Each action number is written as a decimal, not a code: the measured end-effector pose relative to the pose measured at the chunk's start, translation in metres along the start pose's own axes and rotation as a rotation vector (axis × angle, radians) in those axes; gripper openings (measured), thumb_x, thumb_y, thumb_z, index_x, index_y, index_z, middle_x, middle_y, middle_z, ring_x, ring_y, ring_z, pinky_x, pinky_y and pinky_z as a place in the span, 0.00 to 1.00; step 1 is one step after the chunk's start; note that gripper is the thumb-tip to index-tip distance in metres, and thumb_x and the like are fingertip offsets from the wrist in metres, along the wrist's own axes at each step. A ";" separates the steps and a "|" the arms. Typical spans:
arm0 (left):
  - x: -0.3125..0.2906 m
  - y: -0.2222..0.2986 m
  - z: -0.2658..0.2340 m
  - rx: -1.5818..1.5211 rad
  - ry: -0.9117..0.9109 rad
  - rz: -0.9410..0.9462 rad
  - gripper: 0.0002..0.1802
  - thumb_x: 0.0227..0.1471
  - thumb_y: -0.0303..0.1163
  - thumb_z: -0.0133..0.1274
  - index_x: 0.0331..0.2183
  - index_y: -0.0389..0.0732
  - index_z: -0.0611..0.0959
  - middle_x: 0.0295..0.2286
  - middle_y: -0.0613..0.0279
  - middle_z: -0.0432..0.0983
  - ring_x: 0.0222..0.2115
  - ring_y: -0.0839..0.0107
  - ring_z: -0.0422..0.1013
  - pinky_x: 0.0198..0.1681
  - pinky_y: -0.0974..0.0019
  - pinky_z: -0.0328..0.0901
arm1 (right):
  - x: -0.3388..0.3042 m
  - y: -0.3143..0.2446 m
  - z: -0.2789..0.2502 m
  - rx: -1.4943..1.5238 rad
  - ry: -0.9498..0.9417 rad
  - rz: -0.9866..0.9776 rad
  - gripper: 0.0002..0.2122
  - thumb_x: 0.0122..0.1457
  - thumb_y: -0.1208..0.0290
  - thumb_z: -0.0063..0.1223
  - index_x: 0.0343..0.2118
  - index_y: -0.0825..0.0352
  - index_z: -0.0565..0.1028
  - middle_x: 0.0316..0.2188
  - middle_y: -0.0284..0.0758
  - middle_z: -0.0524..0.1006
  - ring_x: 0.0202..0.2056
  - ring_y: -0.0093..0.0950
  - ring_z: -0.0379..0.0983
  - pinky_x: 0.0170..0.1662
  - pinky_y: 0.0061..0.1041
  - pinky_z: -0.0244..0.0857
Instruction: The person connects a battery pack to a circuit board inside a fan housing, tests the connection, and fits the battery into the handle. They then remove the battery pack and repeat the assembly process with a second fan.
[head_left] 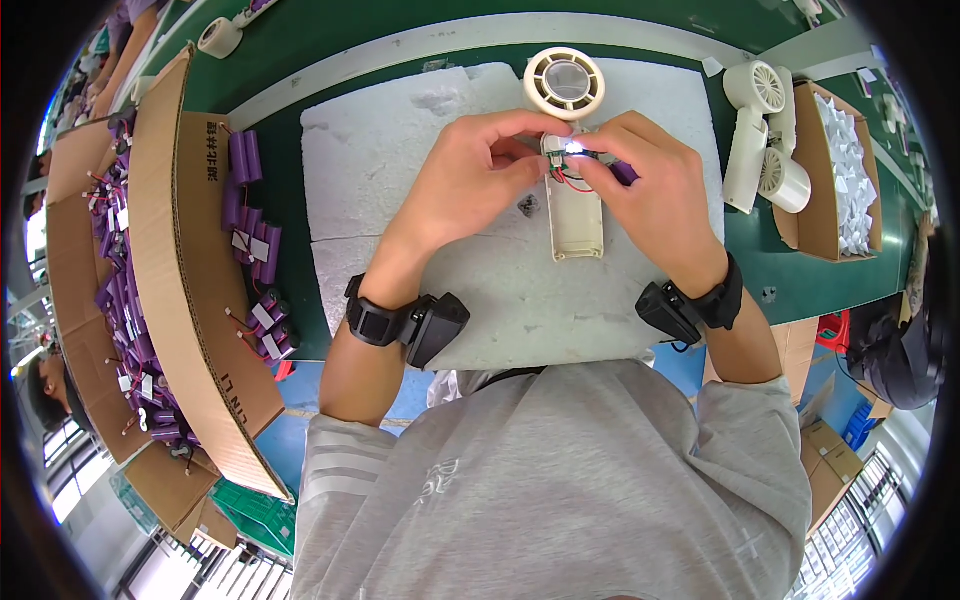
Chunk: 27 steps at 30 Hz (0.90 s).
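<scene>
A cream handheld fan lies on the white foam sheet (400,300), its round grille (541,86) at the far end and its opened handle shell (577,232) toward me. Above the handle, a small green circuit board (556,158) with red wires shows a bright white light. My left hand (475,175) pinches the board's left side between thumb and fingers. From the other side my right hand (645,190) is closed about a purple battery (624,172), partly hidden by the fingers, with its thumb tip near the lit spot. A dark lead runs between battery and board.
To the left stands a cardboard box (160,270) of purple battery packs, with more packs (258,245) beside it on the green table. At the right are more cream fans (748,140) and a box of white pieces (850,180). Black devices (435,325) are strapped to both wrists.
</scene>
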<state>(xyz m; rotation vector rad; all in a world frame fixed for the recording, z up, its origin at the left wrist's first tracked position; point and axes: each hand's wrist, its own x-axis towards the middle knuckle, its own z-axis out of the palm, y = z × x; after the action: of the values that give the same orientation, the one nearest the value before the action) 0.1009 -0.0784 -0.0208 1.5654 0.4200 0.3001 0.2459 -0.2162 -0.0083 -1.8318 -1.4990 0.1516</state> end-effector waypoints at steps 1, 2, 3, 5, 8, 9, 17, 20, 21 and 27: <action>0.000 -0.001 0.001 -0.006 0.006 0.007 0.18 0.48 0.16 0.51 0.43 0.36 0.81 0.31 0.61 0.79 0.29 0.79 0.73 0.36 0.73 0.69 | 0.000 0.000 0.000 -0.003 -0.002 0.000 0.07 0.50 0.75 0.63 0.32 0.67 0.79 0.27 0.33 0.76 0.22 0.26 0.72 0.25 0.22 0.65; 0.000 0.000 0.002 -0.005 0.009 0.006 0.18 0.48 0.16 0.51 0.43 0.36 0.81 0.31 0.61 0.79 0.29 0.79 0.73 0.36 0.73 0.69 | 0.000 0.000 -0.001 -0.025 -0.011 -0.007 0.07 0.50 0.75 0.63 0.32 0.67 0.79 0.27 0.33 0.76 0.22 0.27 0.72 0.25 0.22 0.65; 0.000 0.000 0.002 -0.023 0.031 -0.003 0.17 0.48 0.16 0.51 0.42 0.36 0.82 0.31 0.61 0.79 0.29 0.79 0.73 0.35 0.73 0.68 | 0.000 0.001 -0.001 -0.047 -0.021 -0.014 0.07 0.50 0.75 0.63 0.32 0.67 0.78 0.27 0.33 0.76 0.22 0.27 0.72 0.25 0.22 0.65; 0.000 0.001 0.004 -0.058 0.070 -0.019 0.17 0.47 0.17 0.52 0.41 0.36 0.83 0.30 0.62 0.80 0.28 0.81 0.72 0.34 0.74 0.68 | 0.001 0.001 -0.001 -0.070 -0.029 -0.020 0.08 0.49 0.75 0.63 0.33 0.67 0.78 0.27 0.34 0.76 0.22 0.27 0.72 0.25 0.22 0.65; -0.001 0.001 0.004 0.073 0.065 -0.009 0.17 0.46 0.17 0.52 0.40 0.39 0.85 0.30 0.61 0.80 0.27 0.79 0.72 0.31 0.73 0.67 | 0.003 0.000 0.001 0.058 0.012 0.067 0.08 0.50 0.73 0.63 0.32 0.68 0.77 0.26 0.34 0.75 0.22 0.25 0.71 0.26 0.21 0.65; -0.001 0.000 0.004 0.138 0.063 -0.004 0.17 0.46 0.17 0.53 0.39 0.40 0.85 0.30 0.61 0.80 0.26 0.79 0.72 0.30 0.73 0.66 | 0.003 0.001 0.001 0.057 0.013 0.069 0.08 0.50 0.73 0.63 0.32 0.68 0.77 0.26 0.34 0.75 0.22 0.25 0.71 0.26 0.21 0.65; -0.002 0.008 0.002 0.451 0.035 0.256 0.18 0.46 0.18 0.53 0.39 0.46 0.86 0.31 0.58 0.80 0.21 0.68 0.71 0.26 0.68 0.65 | 0.008 0.013 -0.011 0.311 -0.296 0.338 0.11 0.53 0.71 0.62 0.32 0.70 0.71 0.24 0.33 0.72 0.24 0.19 0.67 0.28 0.20 0.65; -0.002 0.009 0.002 0.463 0.033 0.261 0.17 0.46 0.19 0.53 0.39 0.45 0.86 0.30 0.57 0.80 0.22 0.68 0.71 0.26 0.68 0.65 | 0.010 0.010 -0.023 0.355 -0.452 0.370 0.12 0.52 0.73 0.62 0.36 0.70 0.70 0.28 0.34 0.73 0.28 0.21 0.67 0.31 0.20 0.65; -0.002 0.009 0.002 0.468 0.032 0.262 0.17 0.46 0.19 0.53 0.38 0.45 0.86 0.30 0.57 0.80 0.22 0.68 0.71 0.26 0.68 0.65 | 0.011 0.008 -0.028 0.353 -0.455 0.366 0.12 0.52 0.73 0.62 0.36 0.70 0.70 0.28 0.34 0.73 0.28 0.21 0.67 0.31 0.20 0.65; 0.001 0.010 0.008 0.399 0.045 0.231 0.14 0.48 0.19 0.54 0.38 0.43 0.86 0.29 0.59 0.79 0.23 0.69 0.71 0.27 0.69 0.65 | -0.002 0.006 -0.050 0.250 -0.435 0.206 0.16 0.47 0.79 0.61 0.39 0.68 0.70 0.35 0.34 0.71 0.33 0.27 0.67 0.35 0.21 0.64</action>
<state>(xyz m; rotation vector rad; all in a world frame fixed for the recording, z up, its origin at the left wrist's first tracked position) 0.1060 -0.0850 -0.0108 2.0068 0.3472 0.4496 0.2763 -0.2415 0.0231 -1.8149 -1.4865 0.8458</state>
